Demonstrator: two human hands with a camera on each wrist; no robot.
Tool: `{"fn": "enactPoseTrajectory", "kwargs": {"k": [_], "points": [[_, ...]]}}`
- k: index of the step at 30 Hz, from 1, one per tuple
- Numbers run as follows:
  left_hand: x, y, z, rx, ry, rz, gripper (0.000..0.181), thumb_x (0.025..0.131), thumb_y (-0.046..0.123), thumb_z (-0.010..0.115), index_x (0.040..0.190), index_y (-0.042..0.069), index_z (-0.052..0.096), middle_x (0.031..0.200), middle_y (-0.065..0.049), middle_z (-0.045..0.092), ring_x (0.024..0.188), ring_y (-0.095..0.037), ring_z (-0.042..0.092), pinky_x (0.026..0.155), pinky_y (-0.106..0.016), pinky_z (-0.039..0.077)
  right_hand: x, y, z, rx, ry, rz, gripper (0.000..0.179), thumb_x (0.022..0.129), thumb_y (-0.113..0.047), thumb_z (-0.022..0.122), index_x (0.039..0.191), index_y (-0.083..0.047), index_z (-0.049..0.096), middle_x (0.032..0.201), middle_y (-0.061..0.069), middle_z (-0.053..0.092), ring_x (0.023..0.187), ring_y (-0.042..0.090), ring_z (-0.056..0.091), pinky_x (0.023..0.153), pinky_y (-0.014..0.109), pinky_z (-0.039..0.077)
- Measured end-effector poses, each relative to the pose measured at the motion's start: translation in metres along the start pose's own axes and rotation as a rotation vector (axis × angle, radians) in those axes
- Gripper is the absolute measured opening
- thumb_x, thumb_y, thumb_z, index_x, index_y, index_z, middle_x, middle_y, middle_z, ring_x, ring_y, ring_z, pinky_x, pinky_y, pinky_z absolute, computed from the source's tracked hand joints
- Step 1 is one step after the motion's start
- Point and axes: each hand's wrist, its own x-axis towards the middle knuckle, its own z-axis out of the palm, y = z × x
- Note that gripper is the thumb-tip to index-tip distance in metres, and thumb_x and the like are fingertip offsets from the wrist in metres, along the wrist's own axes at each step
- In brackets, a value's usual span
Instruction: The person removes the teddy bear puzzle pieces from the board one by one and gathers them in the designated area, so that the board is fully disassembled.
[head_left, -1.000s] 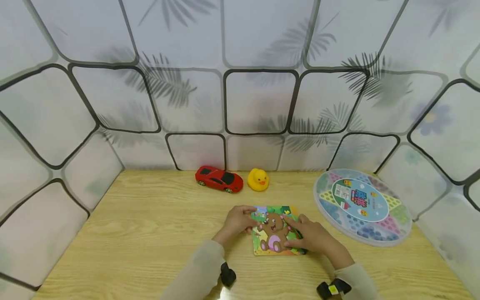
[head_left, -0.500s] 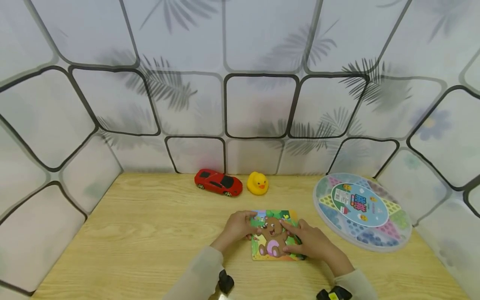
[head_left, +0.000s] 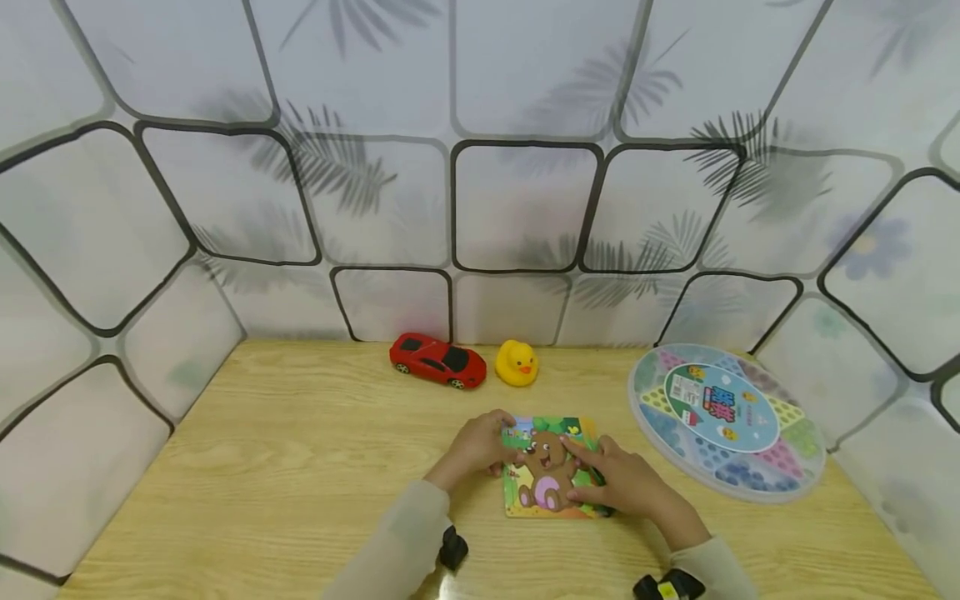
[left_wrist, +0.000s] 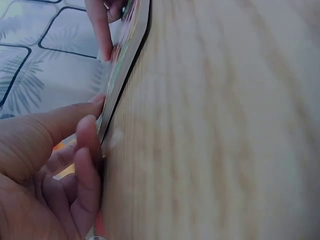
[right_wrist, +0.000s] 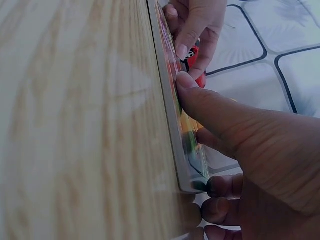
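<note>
A flat square picture board [head_left: 549,492] with a brown cartoon bear on a bright background lies on the wooden table. My left hand [head_left: 476,447] holds its left side, the thumb on the picture and the other fingers bent at the edge. On the right, my right hand [head_left: 628,479] lays thumb and index finger on the picture. Its remaining fingers bend at the right edge, as the right wrist view shows. Both wrist views show the board's thin grey edge [right_wrist: 172,135] close to the tabletop. Parts of the picture are covered by my fingers.
Behind the board stand a red toy car [head_left: 437,361] and a yellow rubber duck [head_left: 517,363]. A round, clear-lidded board game box [head_left: 723,423] lies to the right. Patterned cloth walls [head_left: 517,208] enclose the table [head_left: 300,467] at the back and both sides.
Both hands and the bear picture board stay almost in place. My left index finger looks slightly more bent and raised at the upper left corner. The head view shifts a little.
</note>
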Motion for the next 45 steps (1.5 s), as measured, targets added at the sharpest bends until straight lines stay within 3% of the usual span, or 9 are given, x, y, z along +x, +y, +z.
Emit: {"fn": "enactPoseTrajectory", "kwargs": {"k": [3,7,11,15,23,27,37,45], "points": [[0.001,0.0,0.0,-0.034,0.009,-0.031,0.042,0.076,0.003,0.077,0.114,0.005,0.058,0.065,-0.005,0.055,0.039,-0.008,0.047,0.037,-0.014,0.038,0.001,0.0,0.0,0.011,-0.02,-0.009,0.079,0.081,-0.059,0.061,0.145,-0.017,0.04,0.079,0.0,0.032,0.055,0.009,0.025,0.047,0.021,0.024],[0.0,-0.001,0.001,-0.094,0.047,-0.025,0.038,0.074,0.0,0.076,0.107,0.006,0.059,0.075,-0.005,0.055,0.041,-0.006,0.047,0.04,-0.014,0.041,0.005,0.002,-0.003,0.012,-0.07,-0.02,0.08,0.081,-0.06,0.062,0.145,-0.017,0.04,0.081,0.002,0.035,0.057,0.011,0.032,0.049,0.024,0.03],[0.003,-0.003,0.004,-0.115,0.076,-0.004,0.038,0.071,0.002,0.079,0.103,0.006,0.06,0.073,-0.004,0.055,0.043,-0.005,0.049,0.043,-0.015,0.042,0.01,0.001,-0.011,-0.015,-0.112,-0.024,0.079,0.08,-0.059,0.064,0.144,-0.017,0.042,0.082,0.004,0.039,0.059,0.014,0.039,0.053,0.029,0.036],[0.008,-0.006,0.006,-0.155,0.093,-0.028,0.042,0.069,0.001,0.081,0.105,0.006,0.061,0.068,-0.003,0.051,0.043,-0.006,0.048,0.043,-0.015,0.04,0.013,-0.001,-0.015,-0.035,-0.136,-0.032,0.077,0.08,-0.057,0.066,0.143,-0.017,0.044,0.083,0.004,0.042,0.06,0.014,0.041,0.052,0.03,0.037],[0.01,-0.005,0.008,-0.256,0.124,-0.077,0.046,0.065,-0.01,0.079,0.104,0.005,0.059,0.065,-0.002,0.045,0.042,-0.007,0.046,0.04,-0.014,0.037,0.017,-0.005,-0.015,-0.027,-0.152,0.004,0.077,0.079,-0.056,0.068,0.143,-0.022,0.044,0.082,0.003,0.041,0.058,0.015,0.038,0.05,0.029,0.032],[0.009,-0.004,0.01,-0.299,0.133,-0.068,0.046,0.064,-0.012,0.078,0.103,0.004,0.06,0.063,-0.001,0.044,0.041,-0.008,0.045,0.04,-0.014,0.037,0.015,-0.003,-0.013,-0.015,-0.147,0.01,0.076,0.079,-0.055,0.068,0.143,-0.021,0.044,0.081,0.002,0.04,0.058,0.014,0.036,0.05,0.027,0.03],[0.011,-0.013,0.009,-0.557,0.21,-0.053,0.027,0.073,-0.01,0.072,0.098,-0.001,0.068,0.062,0.001,0.045,0.047,-0.007,0.046,0.04,-0.014,0.037,0.014,0.0,-0.011,0.02,-0.125,-0.011,0.078,0.079,-0.058,0.066,0.143,-0.021,0.043,0.08,0.001,0.039,0.058,0.013,0.033,0.05,0.026,0.028],[0.01,-0.014,0.004,-0.637,0.157,-0.102,0.019,0.081,0.004,0.072,0.1,0.001,0.07,0.079,0.0,0.063,0.055,-0.006,0.055,0.043,-0.015,0.042,0.013,0.002,-0.01,0.001,-0.126,-0.017,0.078,0.079,-0.058,0.065,0.144,-0.021,0.043,0.079,0.0,0.038,0.058,0.012,0.03,0.05,0.025,0.025]]}}
